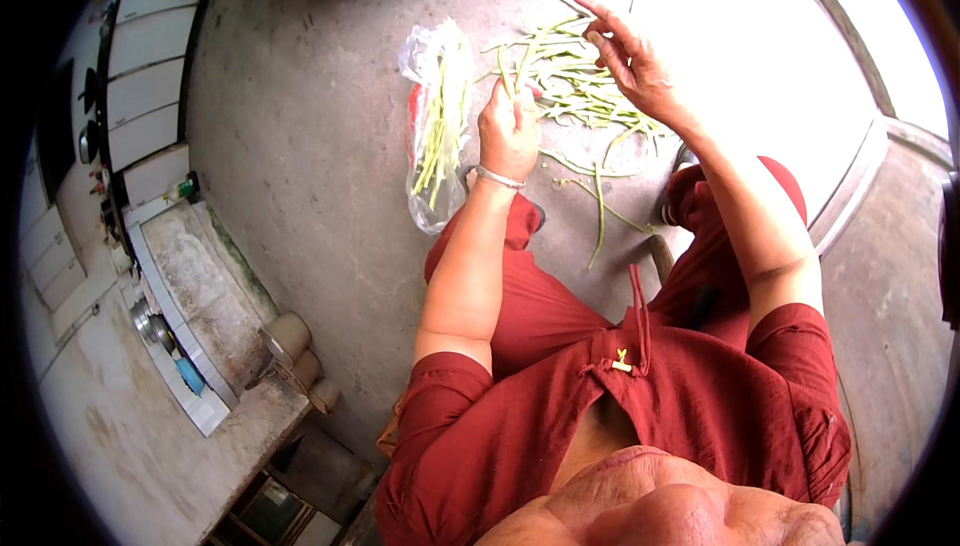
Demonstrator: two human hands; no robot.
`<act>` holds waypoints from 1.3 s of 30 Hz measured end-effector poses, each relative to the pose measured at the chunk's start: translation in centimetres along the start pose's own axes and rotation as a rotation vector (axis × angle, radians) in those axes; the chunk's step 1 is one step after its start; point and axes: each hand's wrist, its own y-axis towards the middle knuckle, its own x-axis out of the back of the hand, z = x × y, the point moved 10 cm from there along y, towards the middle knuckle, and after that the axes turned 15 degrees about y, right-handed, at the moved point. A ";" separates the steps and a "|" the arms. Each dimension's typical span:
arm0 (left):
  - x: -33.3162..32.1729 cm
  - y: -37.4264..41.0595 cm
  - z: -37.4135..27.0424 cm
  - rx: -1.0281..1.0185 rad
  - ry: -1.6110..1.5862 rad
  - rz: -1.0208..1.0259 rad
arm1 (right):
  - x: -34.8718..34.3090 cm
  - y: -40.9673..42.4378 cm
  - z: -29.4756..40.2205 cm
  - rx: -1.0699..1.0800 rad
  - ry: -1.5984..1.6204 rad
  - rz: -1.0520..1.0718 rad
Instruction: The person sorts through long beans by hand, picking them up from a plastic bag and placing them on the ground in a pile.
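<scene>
Long green beans lie in a loose pile (581,92) on the floor in front of me. My left hand (510,130), with a silver-coloured bangle at its wrist, grips a few of the beans (534,55), whose ends rise past the fingers. Over the right part of the pile is my right hand (626,58), fingers apart and index finger stretched out, with nothing seen in it. To the left of my left hand, a clear plastic bag (450,201) holds more long beans (435,137); something red shows at its left side. A few single beans (600,216) lie nearer my feet.
Concrete floor (322,171) surrounds the pile. At the left are a worn ledge (202,276), a counter with metal dishes (150,325) and several cylindrical objects (286,337). A door threshold (851,178) runs along the right. My knees and shoes flank the nearer beans.
</scene>
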 end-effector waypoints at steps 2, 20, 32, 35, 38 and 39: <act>-0.2 -0.1 -0.2 -0.006 0.048 0.012 | 0.4 0.1 0.3 0.054 -0.160 0.025; -2.6 -0.4 -1.3 -0.115 0.020 0.199 | 1.1 -0.5 -1.5 -0.329 0.542 -0.216; -1.5 -0.2 -2.4 0.007 -0.736 0.272 | -3.7 -3.1 -4.1 -0.593 -0.217 0.432; -0.4 0.6 -2.4 0.020 -1.008 0.246 | -4.4 -3.4 -1.4 -0.136 -0.111 0.352; 1.2 0.8 -2.0 -0.011 -1.180 0.228 | -8.7 -6.0 -1.1 -0.385 0.048 0.736; 1.4 1.0 -1.4 -0.001 -1.225 0.216 | -9.5 -6.9 -1.0 -0.459 0.050 0.812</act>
